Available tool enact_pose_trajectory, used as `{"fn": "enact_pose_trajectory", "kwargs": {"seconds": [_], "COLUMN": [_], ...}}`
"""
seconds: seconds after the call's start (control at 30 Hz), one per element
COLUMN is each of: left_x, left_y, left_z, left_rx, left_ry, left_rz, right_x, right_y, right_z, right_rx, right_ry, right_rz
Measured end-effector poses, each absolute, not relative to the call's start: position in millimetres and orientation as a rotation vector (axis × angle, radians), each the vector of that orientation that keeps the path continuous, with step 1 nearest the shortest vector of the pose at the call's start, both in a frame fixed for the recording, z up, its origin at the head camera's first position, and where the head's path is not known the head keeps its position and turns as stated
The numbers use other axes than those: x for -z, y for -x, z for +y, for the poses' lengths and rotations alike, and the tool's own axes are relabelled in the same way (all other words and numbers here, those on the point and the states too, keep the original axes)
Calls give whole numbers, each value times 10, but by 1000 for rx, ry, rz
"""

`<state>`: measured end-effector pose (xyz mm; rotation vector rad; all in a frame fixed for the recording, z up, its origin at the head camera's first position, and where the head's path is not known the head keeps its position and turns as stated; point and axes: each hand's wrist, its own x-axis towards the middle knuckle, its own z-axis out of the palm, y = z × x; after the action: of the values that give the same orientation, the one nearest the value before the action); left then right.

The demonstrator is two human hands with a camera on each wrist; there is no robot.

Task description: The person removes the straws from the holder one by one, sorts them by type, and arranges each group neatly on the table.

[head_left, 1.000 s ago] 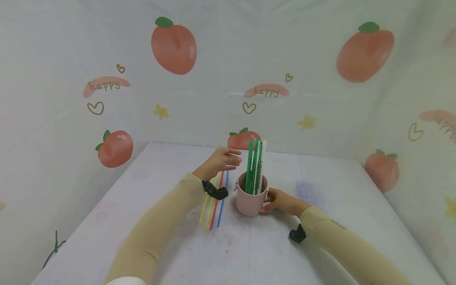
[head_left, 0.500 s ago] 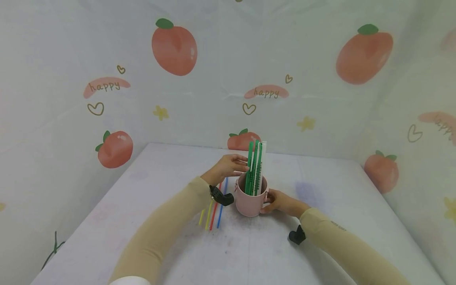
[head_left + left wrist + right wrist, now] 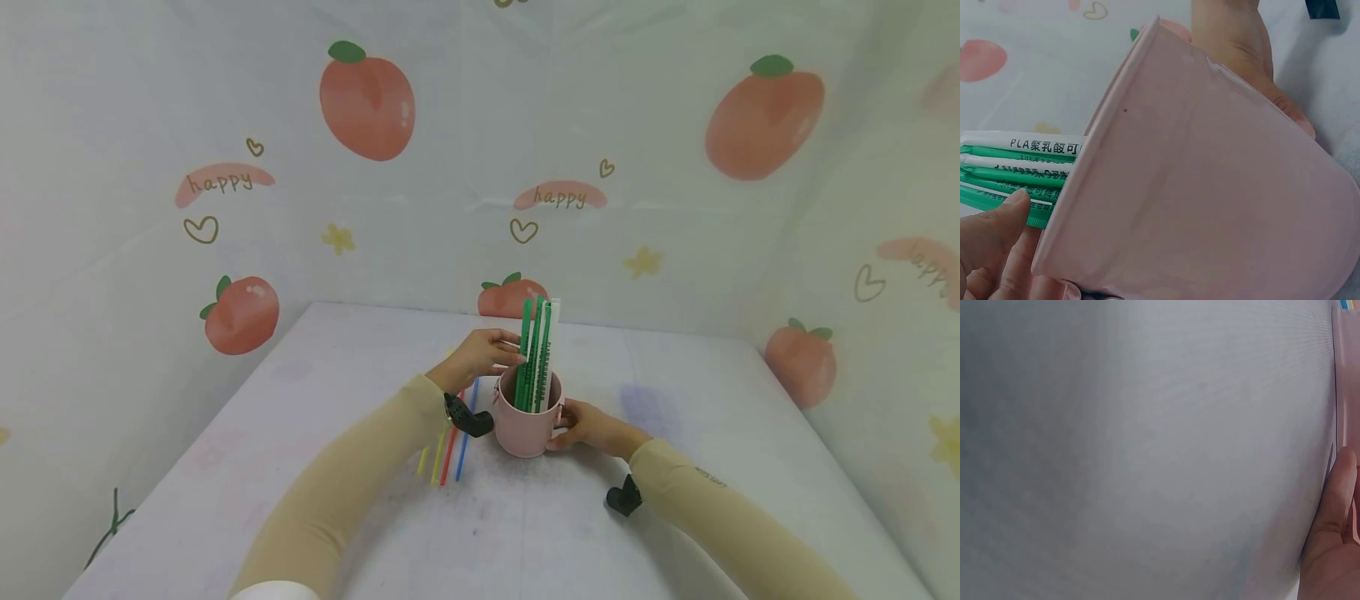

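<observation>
A pink cup point(image 3: 522, 435) with small side handles stands upright near the middle of the table. Several straws in green and white wrappers point(image 3: 535, 358) rise from its mouth. My left hand point(image 3: 478, 355) is at the cup's left rim and pinches a green-wrapped straw point(image 3: 1036, 220), thumb on top in the left wrist view; the rest of its fingers curl below. At the cup's right side, my right hand point(image 3: 592, 427) grips it by the handle, the thumb low against the wall. The right wrist view catches only part of that hand point(image 3: 1333, 534) and the cup's edge point(image 3: 1349, 381).
Loose yellow, red point(image 3: 447, 458) and blue point(image 3: 464, 454) straws lie left of the cup, partly under my left wrist and its black strap point(image 3: 468, 416). A curtain point(image 3: 450, 250) printed with peaches hangs behind the table's back edge.
My left hand has come rightward from beside the cup to the wrapped straws and taken hold of a green one. The right hand and the cup have stayed in place.
</observation>
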<state>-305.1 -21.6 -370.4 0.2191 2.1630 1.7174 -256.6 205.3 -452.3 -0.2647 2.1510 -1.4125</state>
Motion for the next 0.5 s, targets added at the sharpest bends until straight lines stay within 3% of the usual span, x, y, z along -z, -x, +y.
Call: {"fn": "enact_pose_trajectory", "kwargs": {"seconds": [0.5], "left_x": [3703], "left_y": [3035], "left_z": [-215], "left_rx": [-1728], "left_ry": [-217], "left_rz": [2180], "right_x": [4518], "right_y": [2570], "right_z": [2053], "right_rx": [1409], "right_ry": [293], "right_rz": [2144]}}
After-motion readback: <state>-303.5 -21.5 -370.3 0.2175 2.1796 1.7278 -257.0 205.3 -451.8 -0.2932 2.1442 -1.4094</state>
